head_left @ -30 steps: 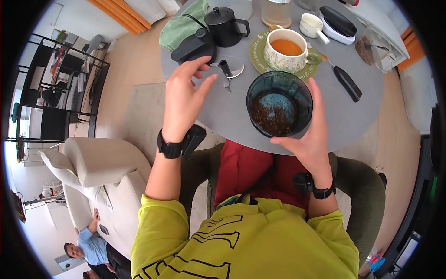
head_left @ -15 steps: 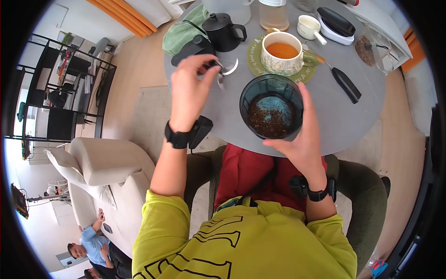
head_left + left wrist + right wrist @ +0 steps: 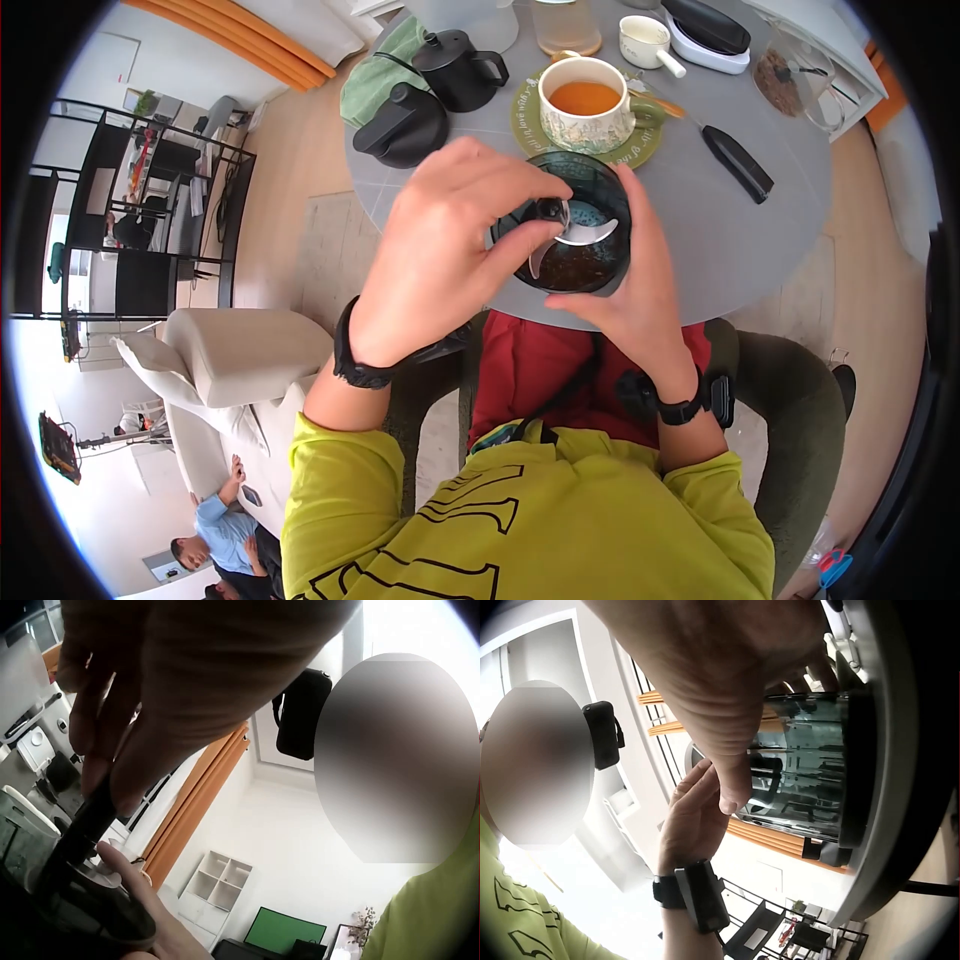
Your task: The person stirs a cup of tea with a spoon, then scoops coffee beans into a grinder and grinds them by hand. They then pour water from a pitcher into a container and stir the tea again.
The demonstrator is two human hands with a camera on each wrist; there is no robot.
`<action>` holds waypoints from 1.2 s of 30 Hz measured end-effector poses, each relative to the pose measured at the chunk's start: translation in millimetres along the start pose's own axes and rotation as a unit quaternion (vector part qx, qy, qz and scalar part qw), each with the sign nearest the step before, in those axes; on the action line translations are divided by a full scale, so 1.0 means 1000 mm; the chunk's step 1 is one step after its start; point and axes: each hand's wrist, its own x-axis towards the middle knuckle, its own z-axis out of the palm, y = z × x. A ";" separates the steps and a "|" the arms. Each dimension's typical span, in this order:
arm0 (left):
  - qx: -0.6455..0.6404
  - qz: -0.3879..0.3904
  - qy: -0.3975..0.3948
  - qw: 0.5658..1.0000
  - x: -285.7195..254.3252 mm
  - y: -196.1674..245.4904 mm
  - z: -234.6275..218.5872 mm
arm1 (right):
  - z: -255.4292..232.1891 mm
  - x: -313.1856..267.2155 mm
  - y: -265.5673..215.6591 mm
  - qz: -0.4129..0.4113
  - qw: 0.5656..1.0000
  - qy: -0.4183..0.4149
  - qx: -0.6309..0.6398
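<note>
The left hand (image 3: pixel 450 235) pinches the black hub of a blade piece (image 3: pixel 588 234) between thumb and fingers, at the mouth of a dark transparent cup (image 3: pixel 613 190). Its curved metal blades are inside the rim, above brown grounds (image 3: pixel 572 270). In the left wrist view the black stem (image 3: pixel 84 829) points down into the cup. The right hand (image 3: pixel 640 290) grips the cup's right side, thumb at the front. Seen from the right wrist, the cup (image 3: pixel 810 769) stands upright on its black base; whether the blade piece touches the bottom cannot be told.
Behind the cup, a mug (image 3: pixel 584 130) of orange-brown liquid stands on a green coaster (image 3: pixel 527 118). At the back left are a black kettle (image 3: pixel 455 75), a black lid-like part (image 3: pixel 405 130) and a green cloth (image 3: pixel 385 78). A black-handled tool (image 3: pixel 737 163) lies at the right.
The left hand took hold of the blade piece on the table, lifted it and moved it right to the cup. The right hand still holds the cup.
</note>
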 end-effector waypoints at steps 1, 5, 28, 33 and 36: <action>-0.001 0.002 -0.003 1.000 0.000 -0.001 0.004 | 0.000 0.000 0.001 -0.003 1.000 0.001 0.008; -0.012 -0.023 -0.041 0.999 0.000 -0.007 0.018 | 0.000 0.000 0.002 -0.014 1.000 0.003 -0.002; 0.004 -0.053 -0.027 0.998 -0.003 -0.014 0.022 | 0.000 0.001 0.006 -0.025 1.000 -0.003 0.011; -0.002 -0.187 0.257 0.948 -0.023 -0.066 -0.026 | 0.001 0.001 0.003 -0.022 1.000 -0.010 0.018; -0.125 -0.281 0.304 0.902 -0.049 -0.126 -0.020 | 0.000 0.000 0.004 -0.012 1.000 -0.004 0.009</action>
